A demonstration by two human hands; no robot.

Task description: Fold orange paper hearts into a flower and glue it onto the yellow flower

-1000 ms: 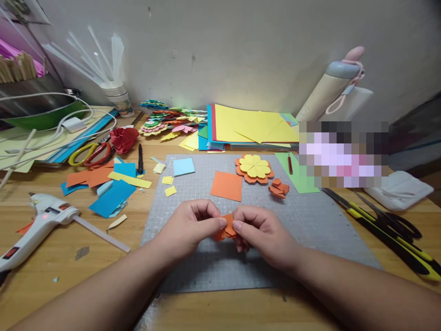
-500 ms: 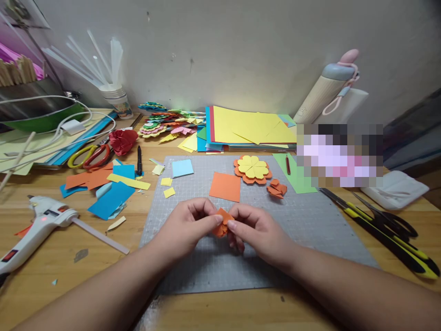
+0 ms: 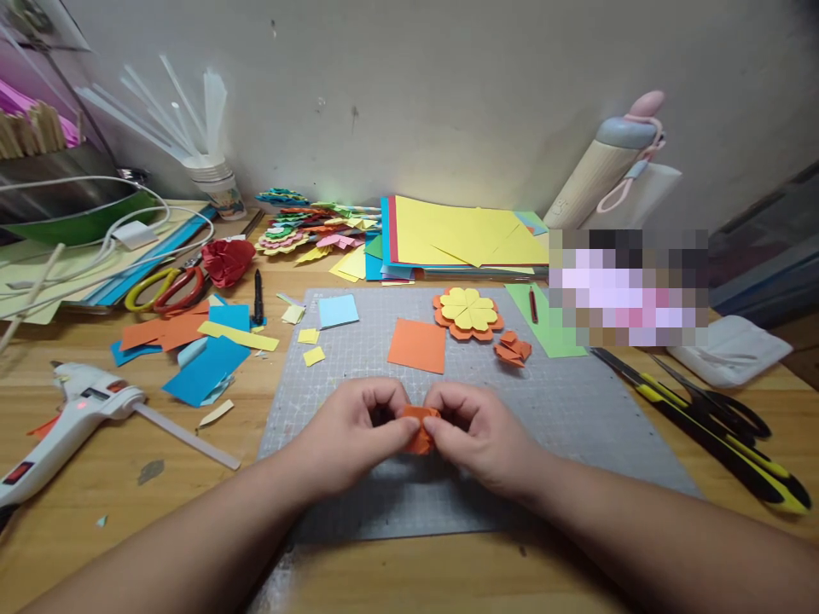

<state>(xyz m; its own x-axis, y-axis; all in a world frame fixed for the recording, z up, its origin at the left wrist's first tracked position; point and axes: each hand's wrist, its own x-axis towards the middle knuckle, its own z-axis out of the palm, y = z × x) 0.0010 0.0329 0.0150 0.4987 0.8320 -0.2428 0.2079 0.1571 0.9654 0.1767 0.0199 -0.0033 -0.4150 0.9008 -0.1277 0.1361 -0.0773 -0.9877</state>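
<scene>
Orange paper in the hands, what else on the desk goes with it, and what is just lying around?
Goes with it: folded orange piece, pinched by left hand and right hand; orange square; folded orange bits; yellow-and-orange flower; cutting mat.
Lying about: glue gun; black scissors; utility knife; red paper rose; blue scraps.

I can read no words, numbers or brand marks anywhere from here. The grey cutting mat (image 3: 576,426) carries a printed grid, but any figures along its edges are too small for me to make out. The pattern on the far-left paper cup (image 3: 221,192) is too blurred to read.
</scene>
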